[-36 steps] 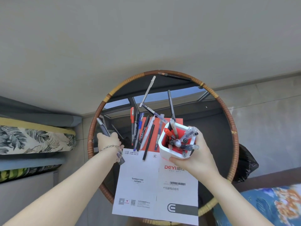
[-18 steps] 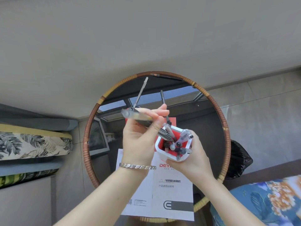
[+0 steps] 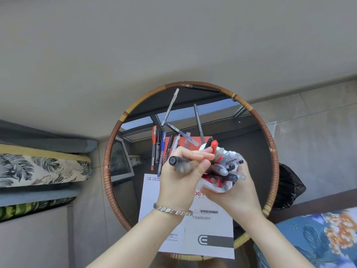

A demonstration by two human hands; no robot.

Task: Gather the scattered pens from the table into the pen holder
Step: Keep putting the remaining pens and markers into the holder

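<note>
My right hand [image 3: 236, 196] grips the white and red pen holder [image 3: 211, 185] from below, raised above the round glass table [image 3: 269, 132] and tilted toward me, with several pens sticking out. My left hand [image 3: 180, 182] is closed around a dark pen [image 3: 178, 162], its front end at the holder's mouth and its cap end pointing left. Several pens [image 3: 160, 149] lie side by side on the glass beyond my hands. A white pen [image 3: 170, 107] and a grey pen [image 3: 198, 120] lie farther back. One dark pen [image 3: 201, 88] rests on the far rim.
A white booklet [image 3: 210, 233] with a red part lies on the table under my hands. The table has a woven rattan rim. A leaf-print cushion [image 3: 42, 169] is at left, a blue floral cushion [image 3: 318, 236] at lower right, and a black bag [image 3: 287, 186] beyond the right rim.
My left hand took a pen at the table's left edge, carried it right to the holder, and now pushes it lower into the mouth. The holder has tilted more toward me.
</note>
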